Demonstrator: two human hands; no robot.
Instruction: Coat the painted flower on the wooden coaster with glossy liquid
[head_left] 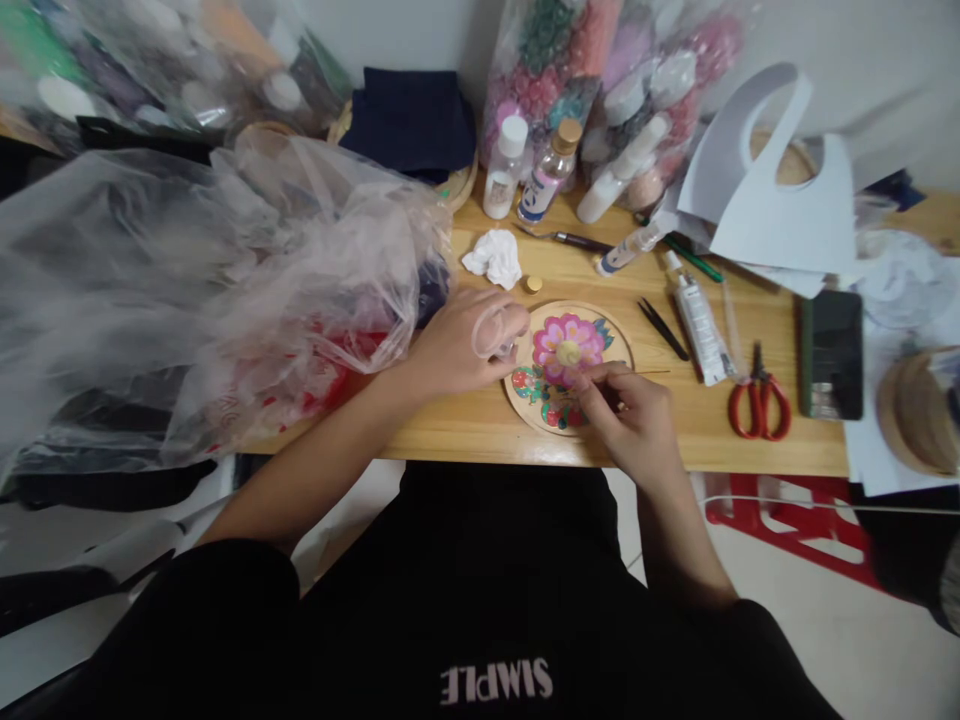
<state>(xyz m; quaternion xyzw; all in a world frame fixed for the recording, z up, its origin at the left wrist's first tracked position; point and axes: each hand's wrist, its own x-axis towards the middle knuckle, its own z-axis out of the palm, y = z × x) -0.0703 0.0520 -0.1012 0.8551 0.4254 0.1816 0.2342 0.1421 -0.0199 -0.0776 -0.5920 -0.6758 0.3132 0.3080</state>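
Note:
My left hand [472, 345] is curled round a small clear container [491, 335], just left of a round wooden plate. On the plate [521, 412] is a pink flower [562, 335] with a yellow centre, with red and green shapes below it. Over the plate's lower right, the thumb and fingers of my right hand [630, 410] pinch a thin stick [660, 372]. Its dark tail sticks out to the right; the tip near the flower is too fine to make out. A small gold cap [533, 285] and a crumpled white tissue [495, 258] lie behind my left hand.
Black tweezers [663, 328], a white tube [701, 320], red-handled cutters [760, 405] and a phone [831, 355] lie to the right. Several bottles [551, 172] stand at the back. Clear plastic bags [225, 270] cover the left side.

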